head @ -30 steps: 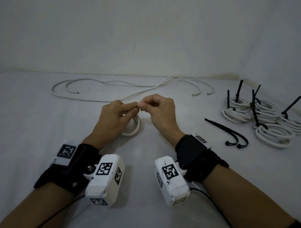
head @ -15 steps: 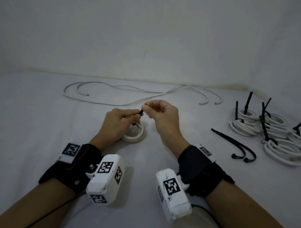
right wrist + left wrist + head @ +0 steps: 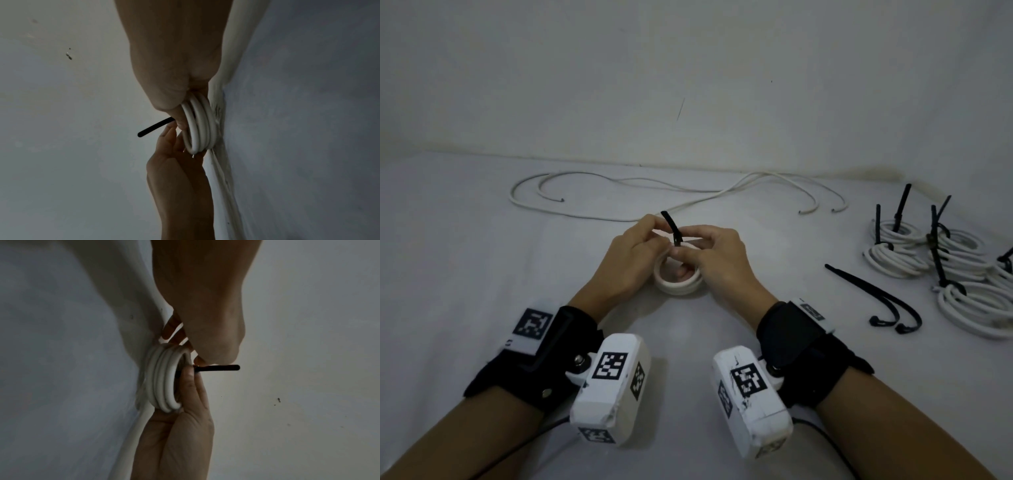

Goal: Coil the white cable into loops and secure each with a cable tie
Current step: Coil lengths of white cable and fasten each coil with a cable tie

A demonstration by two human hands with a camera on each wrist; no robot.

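Note:
A small coil of white cable [image 3: 678, 287] lies on the white table between my hands. A black cable tie [image 3: 670, 224] is wrapped round its far side, with the tail sticking up. My left hand [image 3: 661, 237] pinches the tie at its base. My right hand [image 3: 690, 253] grips the coil's far side beside the tie, with one finger showing inside the ring. The left wrist view shows the coil [image 3: 164, 379] edge-on with the tie's tail [image 3: 218, 367] pointing away from the table. The right wrist view shows the same coil [image 3: 198, 126] and tail [image 3: 155, 127].
Loose white cables [image 3: 619, 193] lie along the back of the table near the wall. Several tied coils [image 3: 893, 255] with upright black tie tails sit at the right. Two spare black ties [image 3: 876, 301] lie between them and my right hand.
Both hands have come down onto the coil. More of the tie's tail now shows, standing up above my fingers. My right hand has shifted from the tie to the coil.

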